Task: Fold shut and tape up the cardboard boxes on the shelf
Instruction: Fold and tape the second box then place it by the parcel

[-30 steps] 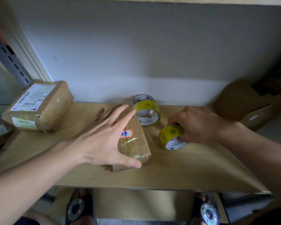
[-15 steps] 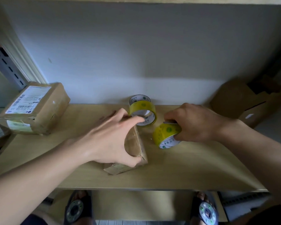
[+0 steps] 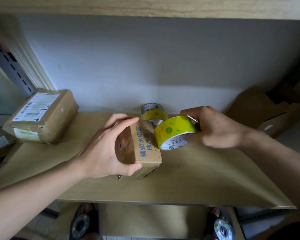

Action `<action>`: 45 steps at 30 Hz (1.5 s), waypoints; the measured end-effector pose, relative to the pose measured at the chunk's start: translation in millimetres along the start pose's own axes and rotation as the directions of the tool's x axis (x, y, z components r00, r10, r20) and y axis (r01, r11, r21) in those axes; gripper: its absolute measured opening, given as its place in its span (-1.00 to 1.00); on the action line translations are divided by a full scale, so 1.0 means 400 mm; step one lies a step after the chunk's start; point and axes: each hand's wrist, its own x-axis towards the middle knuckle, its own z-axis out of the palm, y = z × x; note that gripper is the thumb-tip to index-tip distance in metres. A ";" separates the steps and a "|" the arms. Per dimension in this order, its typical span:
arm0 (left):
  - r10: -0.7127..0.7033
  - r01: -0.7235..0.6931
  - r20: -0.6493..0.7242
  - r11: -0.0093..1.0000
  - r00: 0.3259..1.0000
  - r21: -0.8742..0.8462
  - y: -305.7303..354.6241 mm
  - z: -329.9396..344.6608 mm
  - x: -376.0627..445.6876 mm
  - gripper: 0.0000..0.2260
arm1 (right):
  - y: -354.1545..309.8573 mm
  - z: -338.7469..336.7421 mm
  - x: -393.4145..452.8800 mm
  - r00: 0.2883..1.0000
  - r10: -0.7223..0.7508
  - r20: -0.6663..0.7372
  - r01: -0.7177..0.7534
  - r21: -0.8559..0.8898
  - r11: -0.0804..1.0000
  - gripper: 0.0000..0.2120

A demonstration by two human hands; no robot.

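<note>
A small cardboard box (image 3: 146, 149) with blue printed characters stands tilted on the wooden shelf (image 3: 197, 179). My left hand (image 3: 104, 149) grips it, thumb at the near corner and fingers over the far end. My right hand (image 3: 213, 127) holds a yellow tape roll (image 3: 174, 131) lifted off the shelf, right beside the box's far right edge. A second yellow tape roll (image 3: 153, 113) stands behind them near the wall.
A taped parcel with a white shipping label (image 3: 42, 116) lies at the shelf's left end. A brown open-flapped cardboard box (image 3: 267, 111) sits in shadow at the right end. The grey wall is close behind. My sandalled feet show below the shelf's front edge.
My left hand closed round the small box and turned it up onto an edge, so its printed side faces me. My right hand lifted the tape roll up to the box.
</note>
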 end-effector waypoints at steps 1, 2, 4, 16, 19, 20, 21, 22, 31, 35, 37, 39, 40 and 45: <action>-0.006 0.005 -0.003 0.999 1.000 -0.035 -0.012 0.002 -0.005 -0.02 | 0.003 0.011 0.000 1.000 0.012 0.027 -0.016 0.151 0.988 -0.85; -0.011 0.011 0.001 0.998 1.000 -0.066 -0.023 0.003 -0.010 -0.02 | 0.004 0.021 0.001 0.998 0.015 0.060 -0.031 0.285 0.958 -0.82; -0.018 0.020 0.015 0.993 1.000 -0.113 -0.041 0.003 -0.019 -0.02 | 0.005 0.035 0.006 0.996 0.005 0.086 -0.040 0.404 0.914 -0.63; -0.034 0.037 0.020 0.985 0.999 -0.167 -0.085 -0.004 -0.052 -0.02 | -0.008 -0.004 0.021 0.998 0.026 0.061 -0.012 -0.230 0.973 -0.83; -0.044 0.050 0.035 0.977 0.998 -0.208 -0.098 -0.006 -0.064 -0.04 | -0.014 -0.003 0.016 0.996 0.051 0.079 -0.023 -0.325 0.946 -0.76; -0.048 0.056 0.041 0.973 0.998 -0.223 -0.102 -0.008 -0.070 -0.04 | -0.019 0.010 0.021 0.994 0.053 0.099 -0.012 -0.373 0.928 -0.76; -0.051 0.060 0.047 0.973 0.998 -0.223 -0.105 -0.010 -0.075 -0.03 | -0.024 0.023 0.029 0.992 0.052 0.115 0.001 -0.420 0.908 -0.76; -0.049 0.060 0.060 0.977 0.997 -0.205 -0.108 -0.013 -0.078 -0.02 | -0.028 0.038 0.037 0.991 0.042 0.126 0.020 -0.452 0.892 -0.74; -0.042 0.038 0.200 0.999 0.979 0.021 -0.104 -0.058 -0.077 0.07 | -0.054 0.091 0.073 0.985 0.003 0.170 0.084 -0.502 0.861 -0.68; -0.005 -0.031 0.201 0.983 0.980 0.179 -0.053 -0.074 -0.060 0.11 | -0.068 0.106 0.079 0.986 -0.026 0.166 0.112 -0.534 0.838 -0.80; -0.025 -0.019 0.198 0.976 0.980 0.218 -0.002 -0.078 -0.043 0.14 | -0.075 0.112 0.081 0.985 -0.029 0.167 0.116 -0.540 0.833 -0.82; -0.057 -0.016 0.234 0.954 0.971 0.300 0.041 -0.074 -0.014 0.15 | -0.081 0.116 0.083 0.986 -0.043 0.159 0.124 -0.542 0.831 -0.81; -0.077 -0.023 0.262 0.933 0.962 0.359 0.052 -0.067 0.002 0.16 | -0.084 0.117 0.083 0.986 -0.052 0.156 0.129 -0.540 0.832 -0.79; -0.180 -0.066 0.364 0.819 0.914 0.571 0.060 -0.042 0.046 0.09 | -0.092 0.119 0.086 0.986 -0.063 0.157 0.135 -0.507 0.852 -0.82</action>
